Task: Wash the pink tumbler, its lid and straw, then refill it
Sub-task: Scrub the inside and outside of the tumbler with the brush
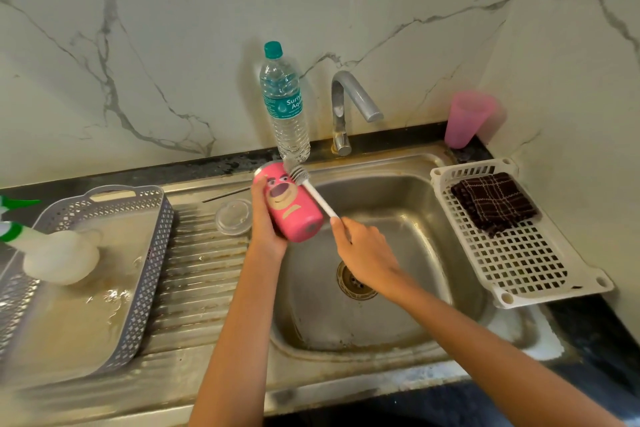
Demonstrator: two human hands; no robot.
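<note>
**Pink tumbler (291, 204) gripped above the steel sink (415, 322), brush at its mouth end**

Smooth and cylindrical, the one tumbler carries a cartoon bear face on its matte pink wall. The left hand (265, 218) grips it from the left, with the thumb lying along the side and the fingers (258, 191) curled round the back. Its long axis is tilted. The mouth points up and away towards the marble wall, and the flat base with its grey centre points down towards the person.

The right hand (363, 250) pinches the end of one brush (313, 194) between narrow fingers (337, 224). The thin white handle runs up and left from them along the tumbler's right side. The bristly grey head sits against the mouth end, though I cannot tell whether it is inside the rim.

Just left of the left fingers, on the ribbed steel drainboard, lies one clear round lid (233, 217). One thin straight straw (227, 195) lies just beyond the lid.

Beyond both hands stand one ridged clear water bottle (285, 104) with a teal cap and one angular metal tap (346, 107). Below the right hand is the round drain (355, 281).

There are two perforated plastic baskets. The grey basket (149, 253) is well left of the left fingers. The white basket (519, 270), right of the right fingers, holds one folded dark checked cloth (495, 203). One translucent pink cup (467, 120) stands upside down in the far corner of the worktop.
</note>
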